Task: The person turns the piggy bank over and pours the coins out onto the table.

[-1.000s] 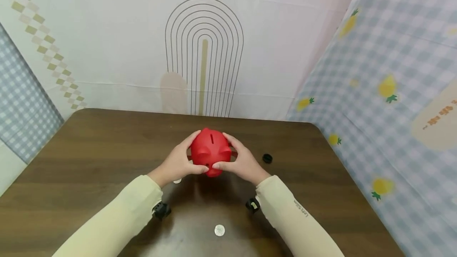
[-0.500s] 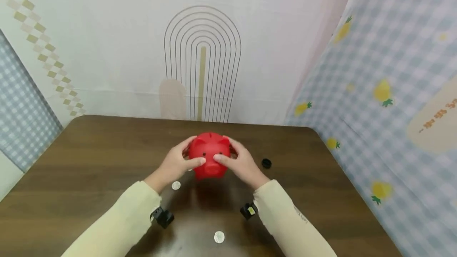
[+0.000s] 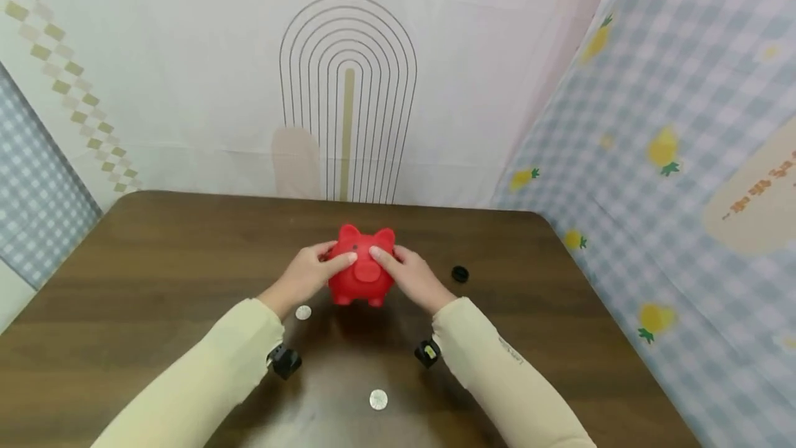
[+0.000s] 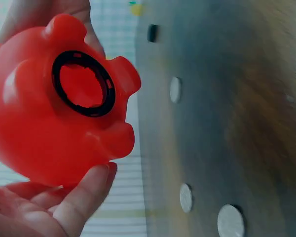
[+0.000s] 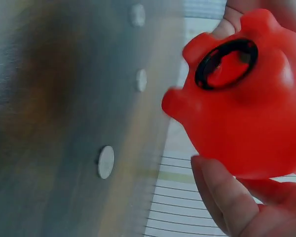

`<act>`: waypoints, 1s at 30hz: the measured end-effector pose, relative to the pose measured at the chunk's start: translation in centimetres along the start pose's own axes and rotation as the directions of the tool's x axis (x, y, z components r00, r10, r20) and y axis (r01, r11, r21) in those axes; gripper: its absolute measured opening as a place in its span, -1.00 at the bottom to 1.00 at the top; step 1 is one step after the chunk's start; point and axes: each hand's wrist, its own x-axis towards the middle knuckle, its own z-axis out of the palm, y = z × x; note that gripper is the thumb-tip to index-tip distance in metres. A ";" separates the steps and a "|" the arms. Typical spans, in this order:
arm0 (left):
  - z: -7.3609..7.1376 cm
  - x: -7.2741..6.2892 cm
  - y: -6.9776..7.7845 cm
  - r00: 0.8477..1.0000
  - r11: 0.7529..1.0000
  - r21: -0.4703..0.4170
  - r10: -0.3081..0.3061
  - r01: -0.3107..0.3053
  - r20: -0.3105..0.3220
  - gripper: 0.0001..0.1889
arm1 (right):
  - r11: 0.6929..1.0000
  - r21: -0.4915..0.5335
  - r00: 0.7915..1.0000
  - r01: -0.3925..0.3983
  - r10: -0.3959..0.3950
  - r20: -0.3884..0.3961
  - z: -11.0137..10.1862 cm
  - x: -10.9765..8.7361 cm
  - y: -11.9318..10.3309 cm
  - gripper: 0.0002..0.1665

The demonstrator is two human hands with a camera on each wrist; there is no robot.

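Observation:
A red piggy bank (image 3: 363,272) is held up off the table between both hands, its snout facing the head camera. My left hand (image 3: 301,275) grips its left side, thumb on the face. On the opposite side my right hand (image 3: 413,276) grips it the same way. Both wrist views show the underside: stubby feet and a round hole with a black ring (image 4: 56,79), no cap in it. The coin slot on top is out of sight. One silver coin (image 3: 303,312) lies near the left wrist, another coin (image 3: 378,399) nearer the front.
A small black round cap (image 3: 460,274) lies on the brown wooden table (image 3: 528,337), right of the right hand. The left wrist view shows a further coin (image 4: 175,89). Patterned cloth (image 3: 205,75) hangs behind the table and at both sides.
The piggy bank has rotated from showing its top slot to showing its face and feet. Both hands keep hold of it and turn with it. Cap and coins stay in place.

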 end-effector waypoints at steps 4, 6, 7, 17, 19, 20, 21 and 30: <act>-0.2 0.0 0.3 1.000 1.000 0.015 0.009 -0.009 -0.001 -0.29 | 1.000 -0.018 1.000 -0.004 0.004 -0.003 0.0 0.0 -0.3 -0.28; -0.4 0.0 0.6 0.999 0.999 -0.001 0.048 -0.048 -0.016 -0.28 | 0.999 0.008 0.998 0.046 -0.046 -0.034 -0.2 -0.2 -0.7 -0.31; -0.6 0.1 0.8 0.998 0.998 -0.006 0.065 -0.065 -0.020 -0.27 | 0.998 0.022 0.997 0.066 -0.065 -0.048 -0.3 -0.2 -1.0 -0.33; -1.6 -0.3 0.4 0.976 0.979 -0.016 0.204 -0.203 0.082 -0.08 | 0.985 0.051 0.986 0.163 -0.165 0.022 -0.8 -0.5 -0.4 -0.08; -1.6 -0.6 0.3 0.955 0.959 -0.020 0.283 -0.282 0.090 -0.01 | 0.969 0.051 0.969 0.244 -0.245 0.029 -0.7 -0.6 -0.2 0.05; -1.5 -0.6 0.3 0.944 0.948 -0.014 0.318 -0.318 0.090 0.01 | 0.959 0.032 0.958 0.282 -0.283 0.033 -0.6 -0.6 0.0 0.10; -1.4 -0.5 0.1 0.929 0.934 -0.012 0.357 -0.358 0.096 0.01 | 0.949 0.004 0.948 0.315 -0.315 0.037 -0.4 -0.4 0.2 0.14; -0.6 -0.8 -0.4 0.865 0.865 0.026 0.501 -0.502 0.025 0.01 | 0.874 -0.086 0.878 0.477 -0.479 -0.004 0.2 -0.7 0.6 0.18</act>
